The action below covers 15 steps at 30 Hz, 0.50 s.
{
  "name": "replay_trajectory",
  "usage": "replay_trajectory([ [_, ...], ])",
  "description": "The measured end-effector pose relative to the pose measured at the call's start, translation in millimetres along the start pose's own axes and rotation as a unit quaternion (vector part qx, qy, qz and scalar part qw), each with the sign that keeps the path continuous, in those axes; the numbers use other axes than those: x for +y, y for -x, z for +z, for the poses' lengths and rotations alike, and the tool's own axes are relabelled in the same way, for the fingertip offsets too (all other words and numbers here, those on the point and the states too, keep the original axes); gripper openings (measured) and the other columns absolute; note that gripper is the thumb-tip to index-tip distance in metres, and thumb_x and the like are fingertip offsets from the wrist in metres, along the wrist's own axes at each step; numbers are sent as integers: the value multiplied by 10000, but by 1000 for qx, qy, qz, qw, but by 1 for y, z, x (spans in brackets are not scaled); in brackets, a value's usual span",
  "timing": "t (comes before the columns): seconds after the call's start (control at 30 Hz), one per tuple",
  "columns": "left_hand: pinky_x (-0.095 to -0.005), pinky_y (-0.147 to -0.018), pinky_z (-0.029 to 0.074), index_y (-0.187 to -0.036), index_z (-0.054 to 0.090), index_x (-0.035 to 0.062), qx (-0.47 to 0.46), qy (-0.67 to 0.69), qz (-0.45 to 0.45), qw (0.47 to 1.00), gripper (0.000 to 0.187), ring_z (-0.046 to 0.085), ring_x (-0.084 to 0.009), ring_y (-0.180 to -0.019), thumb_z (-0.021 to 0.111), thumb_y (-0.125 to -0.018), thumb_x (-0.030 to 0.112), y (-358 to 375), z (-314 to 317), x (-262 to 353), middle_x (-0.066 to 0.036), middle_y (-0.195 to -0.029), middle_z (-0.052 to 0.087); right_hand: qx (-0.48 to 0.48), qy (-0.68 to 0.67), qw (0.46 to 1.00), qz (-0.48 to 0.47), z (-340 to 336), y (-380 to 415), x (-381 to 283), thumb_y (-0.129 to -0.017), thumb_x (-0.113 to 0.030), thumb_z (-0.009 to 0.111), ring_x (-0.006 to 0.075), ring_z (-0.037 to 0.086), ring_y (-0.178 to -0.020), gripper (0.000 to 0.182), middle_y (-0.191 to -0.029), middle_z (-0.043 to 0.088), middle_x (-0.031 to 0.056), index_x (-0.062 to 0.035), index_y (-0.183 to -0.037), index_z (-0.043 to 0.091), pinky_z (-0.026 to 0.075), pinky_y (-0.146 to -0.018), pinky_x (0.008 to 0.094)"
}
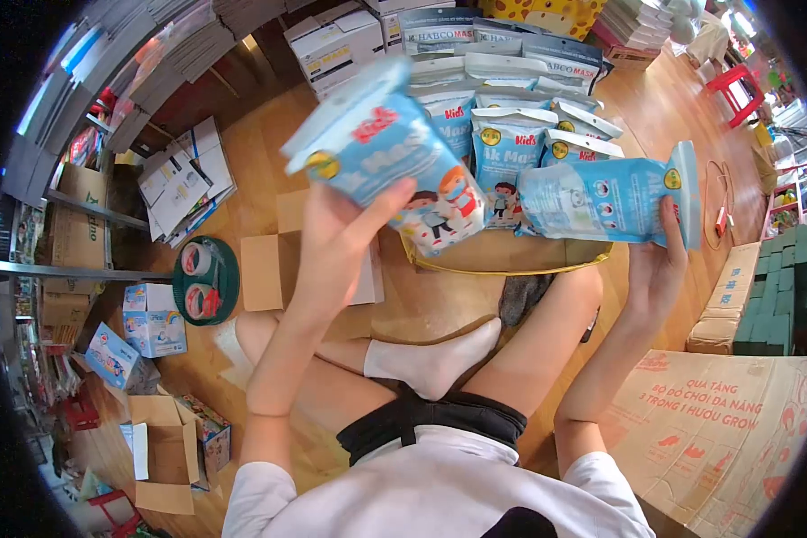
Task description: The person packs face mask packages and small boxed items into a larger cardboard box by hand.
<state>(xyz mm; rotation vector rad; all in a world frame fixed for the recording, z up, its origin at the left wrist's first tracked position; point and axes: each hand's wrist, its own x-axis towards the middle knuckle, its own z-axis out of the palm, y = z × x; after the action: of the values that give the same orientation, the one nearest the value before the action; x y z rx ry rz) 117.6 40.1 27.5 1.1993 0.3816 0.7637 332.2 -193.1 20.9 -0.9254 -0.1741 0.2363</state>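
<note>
My left hand (341, 229) grips a blue Kids mask packet (394, 166), thumb across its front, held up and tilted at the centre left. On the right, my right hand (659, 260) holds the top end of a second blue packet (592, 199), which lies sideways in the air with its printed back showing. Behind them, rows of similar blue packets (508, 148) stand upright in a yellow-edged box (511, 255). Grey Habco Mask packets (438, 34) stand at the rear of these rows.
An open carton (269, 273) stands left of the yellow-edged box. Farther left are a green basket (227, 287) with tape rolls and an open box (166, 453). A large carton (708, 421) lies at the lower right. My crossed legs are on the floor.
</note>
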Motion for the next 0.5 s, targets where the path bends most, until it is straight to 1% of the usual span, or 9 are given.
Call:
replay_trajectory([
  [0.1,-326,-921,490,-1234,491,-17,-51,-68,-7,996,429,579,-152,-1111,700,-872,78,-26,2,-18,-104,-1193,607,-2,-15,1000,4,-8,2,-4,-905,-61,640,188,539,-1169,409,-1225,584,92,11,-1285,509,415,-1027,397],
  [0.17,-326,-924,489,-1222,502,-25,-65,-98,-23,993,433,586,-153,-1097,714,-866,101,-36,1,-35,-106,-1190,613,1,-8,1000,5,-15,1,-7,-911,-62,630,187,538,-1172,400,-1229,582,94,17,-1283,508,415,-1026,398],
  [0.23,-326,-921,495,-1219,509,-37,-79,-144,-50,985,463,604,-162,-1068,736,-854,134,-43,-8,-58,-111,-1181,623,8,-1,1000,-12,-16,4,-8,-896,-57,646,183,562,-1122,381,-1191,595,87,3,-1255,531,435,-971,396],
  [0.27,-327,-917,498,-1217,512,-38,-94,-152,-39,983,467,605,-165,-1067,742,-848,133,-45,-12,-70,-111,-1175,626,12,3,1000,-21,-17,5,-8,-889,-54,654,181,574,-1097,372,-1172,601,84,-3,-1240,543,445,-944,394],
  [0.33,-329,-909,504,-1214,518,-39,-125,-167,-17,978,475,608,-169,-1066,753,-837,130,-47,-13,-84,-112,-1165,632,6,2,1000,-14,-25,4,-6,-888,-52,655,180,575,-1096,371,-1170,603,82,-8,-1239,545,441,-948,385],
  [0.37,-331,-900,509,-1226,509,-45,-134,-164,-27,977,511,606,-171,-1076,769,-817,116,-48,-14,-88,-118,-1157,638,3,1,1000,-11,-28,4,-6,-888,-52,656,180,575,-1095,371,-1169,604,81,-10,-1239,546,440,-949,381],
  [0.47,-338,-898,509,-1234,498,-40,-163,-215,-91,958,545,609,-184,-1077,784,-792,99,-53,-14,-84,-122,-1172,635,31,1,999,6,-30,6,-2,-886,-56,663,177,576,-1092,376,-1162,608,77,-15,-1241,548,438,-950,374],
  [0.5,-343,-894,509,-1247,487,-35,-158,-228,-66,959,570,617,-202,-1071,788,-780,96,-56,-15,-89,-130,-1164,640,31,1,999,8,-29,7,-1,-885,-56,664,176,577,-1090,374,-1159,609,76,-16,-1239,551,439,-950,374],
])
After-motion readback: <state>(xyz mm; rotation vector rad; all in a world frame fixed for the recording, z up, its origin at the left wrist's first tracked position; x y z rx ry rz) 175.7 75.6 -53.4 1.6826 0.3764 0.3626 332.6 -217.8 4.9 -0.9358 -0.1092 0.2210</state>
